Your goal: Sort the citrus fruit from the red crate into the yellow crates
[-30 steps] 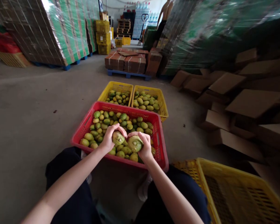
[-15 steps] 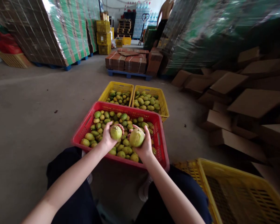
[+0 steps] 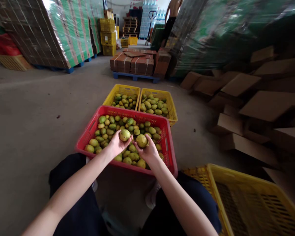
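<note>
My left hand [image 3: 118, 143] holds a round yellow-green fruit [image 3: 124, 135], its fingers curled under and beside it. Close on the right, my right hand [image 3: 148, 149] cups a second yellow-green fruit [image 3: 141, 141] between thumb and fingers. Both fruits are held above a red plastic crate [image 3: 171, 147] that contains many loose fruits, green to yellow, round to oval. The exact kind of fruit cannot be told. My forearms and hands cover part of the crate's near contents.
Two yellow crates [image 3: 172, 105] of similar fruit touch the red crate's far side. Another yellow crate [image 3: 211, 183] stands at my right knee. Cardboard boxes [image 3: 270, 108] lie piled on the right. Beyond are a blue pallet [image 3: 135, 77] with flattened cartons, wrapped stacks [image 3: 76, 36] and a person [image 3: 173, 9].
Both fruits have turned in my hands, and the right one has moved slightly up and left, lower in my grip. My left hand has shifted a little right. The view has tilted slightly.
</note>
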{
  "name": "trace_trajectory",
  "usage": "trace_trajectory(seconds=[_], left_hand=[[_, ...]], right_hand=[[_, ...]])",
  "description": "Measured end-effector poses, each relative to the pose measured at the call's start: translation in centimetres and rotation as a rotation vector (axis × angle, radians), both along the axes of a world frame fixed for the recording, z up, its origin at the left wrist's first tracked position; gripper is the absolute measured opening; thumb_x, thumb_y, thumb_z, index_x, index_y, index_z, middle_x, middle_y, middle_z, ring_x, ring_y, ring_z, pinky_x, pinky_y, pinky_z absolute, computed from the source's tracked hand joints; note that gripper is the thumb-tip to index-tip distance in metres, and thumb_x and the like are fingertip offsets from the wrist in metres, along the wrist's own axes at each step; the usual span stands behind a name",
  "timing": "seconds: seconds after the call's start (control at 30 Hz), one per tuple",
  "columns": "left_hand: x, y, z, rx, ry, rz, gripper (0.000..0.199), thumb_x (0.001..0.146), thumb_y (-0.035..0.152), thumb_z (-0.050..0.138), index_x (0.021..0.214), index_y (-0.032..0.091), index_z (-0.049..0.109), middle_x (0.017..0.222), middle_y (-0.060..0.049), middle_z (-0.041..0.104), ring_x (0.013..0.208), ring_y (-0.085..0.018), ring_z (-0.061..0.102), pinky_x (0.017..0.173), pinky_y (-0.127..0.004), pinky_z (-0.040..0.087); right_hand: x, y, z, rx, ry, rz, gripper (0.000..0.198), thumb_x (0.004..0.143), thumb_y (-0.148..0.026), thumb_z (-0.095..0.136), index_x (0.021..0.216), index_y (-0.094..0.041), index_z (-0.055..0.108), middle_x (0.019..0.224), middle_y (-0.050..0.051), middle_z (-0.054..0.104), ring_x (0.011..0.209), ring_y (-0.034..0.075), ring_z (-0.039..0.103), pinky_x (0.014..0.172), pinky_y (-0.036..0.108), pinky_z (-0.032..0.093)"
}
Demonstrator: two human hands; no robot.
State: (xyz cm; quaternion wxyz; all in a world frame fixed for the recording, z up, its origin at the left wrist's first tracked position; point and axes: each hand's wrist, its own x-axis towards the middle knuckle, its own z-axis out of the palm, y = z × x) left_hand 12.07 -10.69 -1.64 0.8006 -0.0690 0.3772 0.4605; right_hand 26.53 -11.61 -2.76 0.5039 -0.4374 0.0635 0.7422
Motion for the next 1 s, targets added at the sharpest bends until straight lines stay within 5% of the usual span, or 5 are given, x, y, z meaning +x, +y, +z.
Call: trace_trajectory(seconds=[0.33, 0.43, 0.6, 0.83, 1.0], left_hand=[[0.0, 0.1, 0.5, 0.241, 0.198, -0.167, 0.033, 0.093, 0.032, 0.039, 0.095, 0.007, 0.061, 0.068, -0.009, 0.065, 0.051, -0.012, 0.059, 0.044, -0.018, 0.049], [-0.1, -0.3, 1.1, 0.54, 0.452, -0.043, 0.016, 0.082, 0.021, 0.06, 0.095, 0.013, 0.065, 0.085, -0.007, 0.069, 0.071, -0.013, 0.064, 0.059, -0.016, 0.052], [-0.4, -1.7, 3.3, 0.862, 0.598, 0.072, 0.052, 0.054, -0.002, 0.078, 0.101, 0.02, 0.068, 0.111, -0.006, 0.065, 0.114, -0.02, 0.056, 0.09, -0.018, 0.046], [-0.6, -2.5, 3.9, 1.107, 0.885, 0.011, 0.047, 0.052, 0.007, 0.082, 0.095, 0.024, 0.07, 0.111, -0.008, 0.059, 0.123, -0.027, 0.044, 0.109, -0.033, 0.03], [-1.0, -2.1, 2.8, 1.087, 0.924, 0.027, 0.054, 0.053, 0.011, 0.083, 0.104, 0.025, 0.069, 0.12, -0.007, 0.052, 0.117, -0.026, 0.048, 0.097, -0.027, 0.042]], right_hand=[[0.4, -0.3, 1.2, 0.137, -0.102, 0.088, 0.012, 0.08, -0.028, 0.054, 0.08, -0.017, 0.058, 0.06, 0.002, 0.064, 0.05, 0.014, 0.058, 0.045, 0.023, 0.049], [0.4, -0.8, 2.2, 0.399, -0.28, 0.007, 0.02, 0.068, -0.018, 0.067, 0.087, -0.021, 0.061, 0.077, -0.003, 0.069, 0.066, 0.012, 0.062, 0.058, 0.022, 0.052], [0.8, -2.2, 3.5, 0.846, -0.791, -0.081, 0.059, 0.051, -0.005, 0.079, 0.103, -0.027, 0.065, 0.108, -0.002, 0.067, 0.099, 0.016, 0.06, 0.087, 0.024, 0.049], [1.3, -2.6, 3.6, 0.925, -1.004, -0.032, 0.059, 0.052, -0.011, 0.082, 0.106, -0.03, 0.067, 0.116, 0.0, 0.064, 0.113, 0.021, 0.055, 0.098, 0.03, 0.044], [1.3, -2.1, 3.5, 0.896, -0.823, -0.045, 0.059, 0.049, -0.01, 0.083, 0.103, -0.026, 0.067, 0.113, 0.0, 0.067, 0.108, 0.019, 0.058, 0.092, 0.027, 0.048]])
